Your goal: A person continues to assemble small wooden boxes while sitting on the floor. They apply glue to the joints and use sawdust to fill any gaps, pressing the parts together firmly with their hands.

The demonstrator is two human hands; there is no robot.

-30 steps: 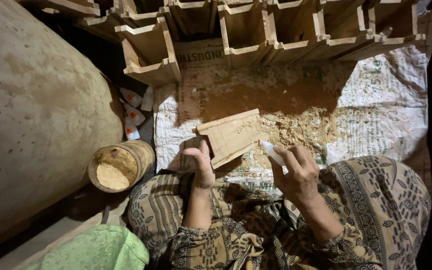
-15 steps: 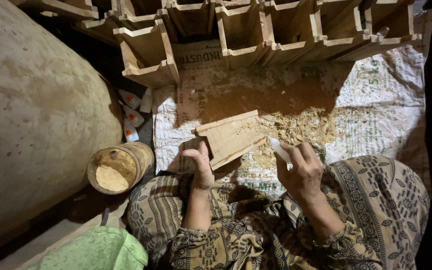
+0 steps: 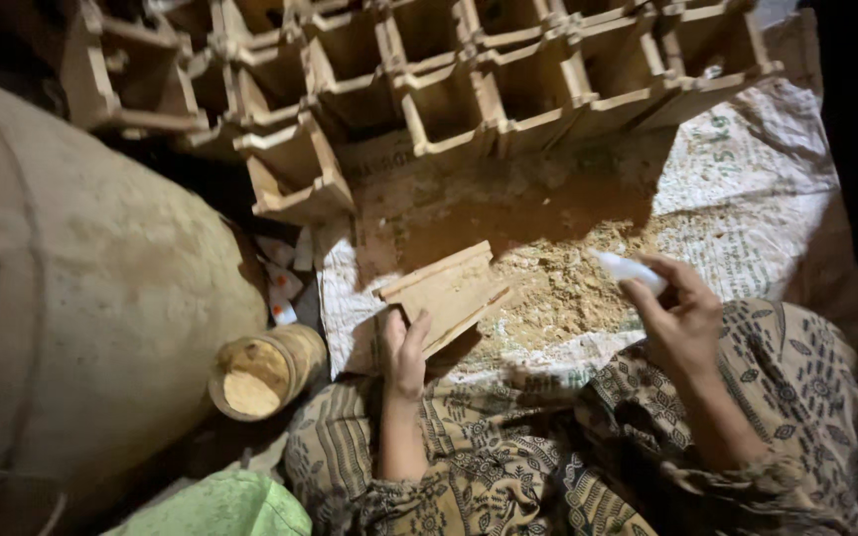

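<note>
Your left hand [image 3: 405, 355] grips the wooden piece [image 3: 446, 295] over the sawdust [image 3: 560, 288]; your right hand [image 3: 680, 320] pinches a white tube [image 3: 628, 269].

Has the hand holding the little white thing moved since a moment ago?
Yes. The right hand with the white bottle has drawn away from the wooden piece, toward the right edge of the sawdust pile.
</note>
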